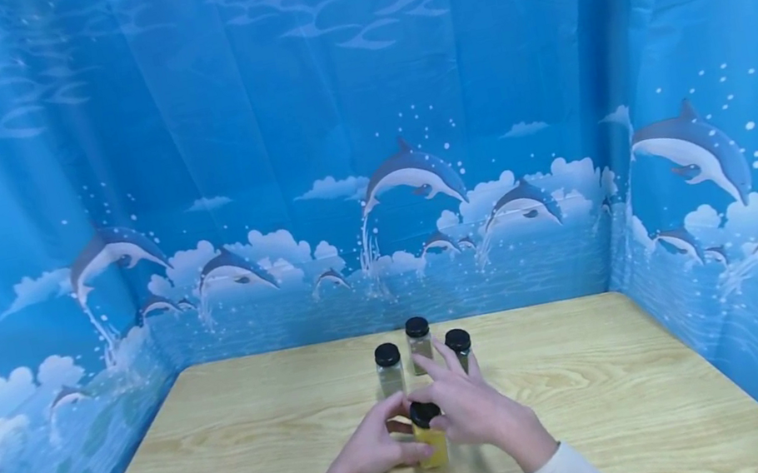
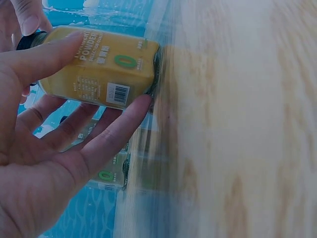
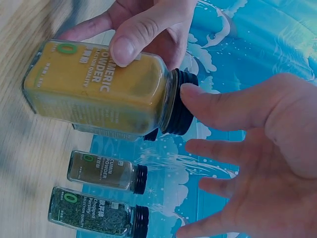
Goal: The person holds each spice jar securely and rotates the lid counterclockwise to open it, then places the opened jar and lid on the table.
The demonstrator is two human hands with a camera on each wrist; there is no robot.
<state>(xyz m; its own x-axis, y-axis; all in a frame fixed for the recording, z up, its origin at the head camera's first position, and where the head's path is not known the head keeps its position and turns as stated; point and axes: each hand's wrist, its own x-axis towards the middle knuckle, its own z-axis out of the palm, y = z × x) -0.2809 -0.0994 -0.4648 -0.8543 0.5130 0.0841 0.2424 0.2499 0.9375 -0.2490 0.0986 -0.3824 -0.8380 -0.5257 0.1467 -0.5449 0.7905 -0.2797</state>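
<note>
A square glass jar of turmeric powder, yellow with a black lid, stands upright close to the person. The left hand grips the jar's body from the left, thumb across the label in the left wrist view. At the top, the right hand pinches the black lid, its thumb on the lid's side and three other fingers spread away from it. The right index finger is mostly hidden in the right wrist view.
Behind stand three more black-lidded jars: a cumin powder jar, a chopped parsley jar and a left-hand jar, its label hidden. They share a wood-grain table backed by a blue dolphin curtain.
</note>
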